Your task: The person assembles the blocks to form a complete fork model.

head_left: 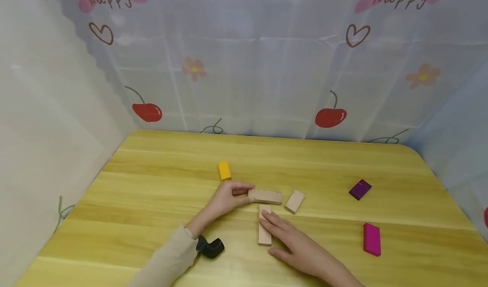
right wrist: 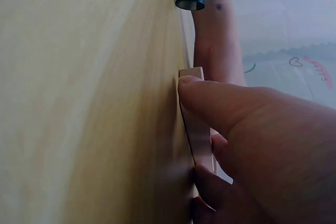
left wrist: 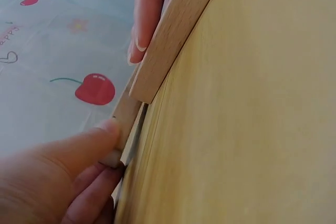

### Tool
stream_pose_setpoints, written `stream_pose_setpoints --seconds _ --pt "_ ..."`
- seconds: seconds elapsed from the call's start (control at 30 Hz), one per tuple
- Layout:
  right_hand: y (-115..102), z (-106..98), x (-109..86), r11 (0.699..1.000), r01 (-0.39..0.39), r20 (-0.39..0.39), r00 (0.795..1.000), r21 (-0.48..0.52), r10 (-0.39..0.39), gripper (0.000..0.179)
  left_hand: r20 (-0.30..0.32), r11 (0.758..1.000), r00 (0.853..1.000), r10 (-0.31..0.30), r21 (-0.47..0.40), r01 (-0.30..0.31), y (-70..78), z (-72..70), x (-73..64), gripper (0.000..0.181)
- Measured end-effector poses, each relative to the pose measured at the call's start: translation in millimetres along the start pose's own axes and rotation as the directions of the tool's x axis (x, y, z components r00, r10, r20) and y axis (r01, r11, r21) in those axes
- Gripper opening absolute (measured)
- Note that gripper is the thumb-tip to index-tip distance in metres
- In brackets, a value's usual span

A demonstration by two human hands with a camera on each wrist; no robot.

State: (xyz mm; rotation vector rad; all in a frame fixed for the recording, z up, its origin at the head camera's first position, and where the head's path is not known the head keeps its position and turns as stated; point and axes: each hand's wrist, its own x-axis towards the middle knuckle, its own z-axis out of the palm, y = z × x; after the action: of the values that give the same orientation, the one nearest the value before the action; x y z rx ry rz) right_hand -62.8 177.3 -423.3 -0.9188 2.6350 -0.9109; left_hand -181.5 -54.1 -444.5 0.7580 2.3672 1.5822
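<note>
In the head view, two plain wooden blocks lie close together, roughly in a T. My left hand [head_left: 225, 200] pinches the left end of the crosswise wooden block [head_left: 268, 197], thumb on the near side and fingers on the far side. The thumb [left wrist: 94, 142] shows against that block in the left wrist view. My right hand [head_left: 295, 242] rests its extended fingertips on the lengthwise wooden block [head_left: 264, 236]. Its thumb [right wrist: 210, 95] lies by that block's near end. A shorter wooden block [head_left: 295, 201] lies just right of the crosswise one, untouched.
A yellow block [head_left: 224, 170] lies beyond my left hand. Toward the right are a purple block [head_left: 360, 189] and a magenta block [head_left: 372, 239]. A dark device [head_left: 211, 248] sits at my left wrist. Behind the wooden table [head_left: 152, 160] hangs a printed curtain [head_left: 244, 67].
</note>
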Motion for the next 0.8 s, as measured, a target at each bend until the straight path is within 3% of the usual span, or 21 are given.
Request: stream_pose_setpoints --seconds 0.07,0.17,0.27,0.8 --pt "-0.9 0.6 -1.5 1.0 -0.004 0.006 1.0 0.003 0.004 0.062 -0.002 0.995 1.0 0.031 0.092 -0.031 -0.2 1.5 -2.1 0.034" --pt "-1.6 1.1 -2.3 1.0 -0.007 0.013 1.0 0.007 0.007 0.061 -0.007 0.969 0.996 0.084 0.234 -0.08 0.6 2.5 -4.2 0.032" --pt "-0.9 0.6 -1.6 1.0 0.004 0.0 1.0 -0.01 -0.004 0.062 -0.012 0.945 0.992 0.124 0.306 -0.115 2.6 3.1 -4.4 0.03" --pt "1.2 0.6 0.0 1.0 0.004 -0.004 1.0 -0.021 -0.004 0.063 0.024 0.929 0.985 0.173 0.329 -0.171 2.0 2.5 -5.6 0.029"
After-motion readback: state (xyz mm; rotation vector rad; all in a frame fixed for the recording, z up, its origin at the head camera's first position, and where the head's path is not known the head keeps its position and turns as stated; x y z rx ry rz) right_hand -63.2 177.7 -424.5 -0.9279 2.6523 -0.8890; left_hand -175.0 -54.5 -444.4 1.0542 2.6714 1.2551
